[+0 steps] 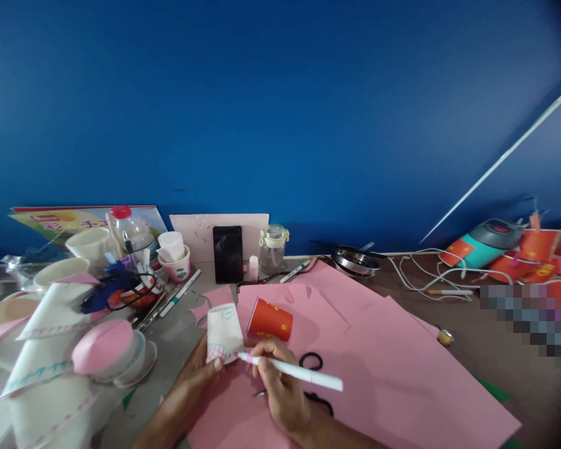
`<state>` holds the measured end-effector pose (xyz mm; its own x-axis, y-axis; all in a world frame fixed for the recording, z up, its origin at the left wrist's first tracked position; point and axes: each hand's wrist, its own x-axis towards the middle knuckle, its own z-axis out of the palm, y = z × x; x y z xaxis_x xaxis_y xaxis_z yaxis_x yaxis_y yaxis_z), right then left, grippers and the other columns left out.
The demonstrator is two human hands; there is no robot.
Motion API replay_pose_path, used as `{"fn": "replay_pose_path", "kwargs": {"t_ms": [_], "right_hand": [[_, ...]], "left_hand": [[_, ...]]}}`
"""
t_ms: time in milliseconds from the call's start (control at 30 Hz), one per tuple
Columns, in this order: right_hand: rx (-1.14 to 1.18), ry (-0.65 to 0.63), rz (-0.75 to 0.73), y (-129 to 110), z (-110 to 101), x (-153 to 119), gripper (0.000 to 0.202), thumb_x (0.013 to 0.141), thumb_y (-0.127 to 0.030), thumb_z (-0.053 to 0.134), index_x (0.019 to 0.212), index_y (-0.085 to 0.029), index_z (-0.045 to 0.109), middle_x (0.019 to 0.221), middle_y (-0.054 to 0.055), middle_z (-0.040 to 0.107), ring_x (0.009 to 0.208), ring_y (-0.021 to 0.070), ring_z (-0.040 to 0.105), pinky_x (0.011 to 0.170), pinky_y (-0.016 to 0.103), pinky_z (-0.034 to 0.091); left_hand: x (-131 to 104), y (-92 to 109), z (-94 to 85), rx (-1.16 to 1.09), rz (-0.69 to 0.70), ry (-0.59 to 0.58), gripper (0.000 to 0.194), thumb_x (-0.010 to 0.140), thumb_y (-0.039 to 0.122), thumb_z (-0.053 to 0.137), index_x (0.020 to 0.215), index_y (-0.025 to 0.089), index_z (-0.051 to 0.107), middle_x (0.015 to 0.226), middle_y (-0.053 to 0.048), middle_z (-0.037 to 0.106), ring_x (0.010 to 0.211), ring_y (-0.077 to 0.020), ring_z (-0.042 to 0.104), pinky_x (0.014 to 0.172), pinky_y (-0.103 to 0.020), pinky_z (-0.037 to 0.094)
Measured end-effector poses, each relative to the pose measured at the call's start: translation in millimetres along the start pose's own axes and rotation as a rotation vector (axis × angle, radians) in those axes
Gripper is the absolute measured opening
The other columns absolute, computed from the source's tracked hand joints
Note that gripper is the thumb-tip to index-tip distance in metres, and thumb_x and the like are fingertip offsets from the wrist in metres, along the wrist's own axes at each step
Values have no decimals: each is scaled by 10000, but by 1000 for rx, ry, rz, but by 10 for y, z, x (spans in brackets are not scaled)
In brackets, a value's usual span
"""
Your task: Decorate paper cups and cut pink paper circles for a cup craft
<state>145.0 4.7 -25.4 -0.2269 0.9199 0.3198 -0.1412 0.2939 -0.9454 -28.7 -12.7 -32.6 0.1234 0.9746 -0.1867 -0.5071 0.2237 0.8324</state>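
My left hand (197,380) is closed around the lower part of a white paper cup (225,330), its thumb on the near side. The cup has pink crossed lines near its lower edge and a small teal drawing near the top. My right hand (283,386) grips a white marker (303,373) whose pink tip meets the cup's lower right edge. Behind my right hand, a red paper cup (270,319) lies on its side on pink paper (402,374). Black-handled scissors (311,360) are partly hidden under my right hand and the marker.
Decorated white paper cups (51,368) crowd the left side. At the back stand a black phone (228,254), a glass jar (274,249) and a pink-and-white cup (175,265). White cables (416,280), red cups and a teal bottle (486,243) are at the right.
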Motion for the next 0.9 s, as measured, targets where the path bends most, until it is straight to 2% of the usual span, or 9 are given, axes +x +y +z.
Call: {"fn": "replay_pose_path", "kwargs": {"t_ms": [100, 267, 533, 700, 900], "right_hand": [[68, 24, 39, 22, 5, 4, 319, 954, -467, 457, 803, -212, 573, 584, -45, 453, 501, 109, 400, 522, 236, 409], [170, 83, 93, 85, 19, 3, 330, 945, -490, 468, 832, -202, 579, 622, -28, 502, 538, 110, 438, 498, 216, 386], [102, 59, 80, 78, 4, 7, 320, 956, -476, 456, 840, -200, 570, 621, -30, 483, 541, 111, 419, 507, 225, 371], [95, 16, 86, 56, 7, 4, 324, 961, -484, 444, 839, -214, 575, 613, -33, 468, 536, 117, 415, 507, 229, 369], [90, 56, 90, 72, 3, 4, 315, 955, -468, 456, 820, -207, 568, 614, -34, 478, 541, 111, 418, 515, 223, 369]], "left_hand": [[4, 10, 2, 36, 11, -7, 618, 777, 413, 723, 1339, 239, 534, 1214, -116, 659, 1107, -317, 598, 976, -436, 445], [6, 34, 7, 88, 26, 10, 483, 790, 421, 708, 1216, 216, 609, 1179, -107, 674, 1094, -297, 592, 943, -385, 450], [-6, 44, 21, 69, 21, 16, 677, 770, 413, 731, 1378, 228, 498, 1217, -121, 656, 1130, -317, 583, 989, -413, 434], [-7, 43, 23, 58, 17, 16, 703, 786, 416, 712, 1421, 262, 453, 1200, -111, 669, 1123, -322, 592, 994, -427, 434], [5, 10, -28, 57, 28, 1, 705, 787, 383, 723, 1420, 232, 450, 1211, -127, 660, 1135, -315, 585, 999, -410, 427]]}}
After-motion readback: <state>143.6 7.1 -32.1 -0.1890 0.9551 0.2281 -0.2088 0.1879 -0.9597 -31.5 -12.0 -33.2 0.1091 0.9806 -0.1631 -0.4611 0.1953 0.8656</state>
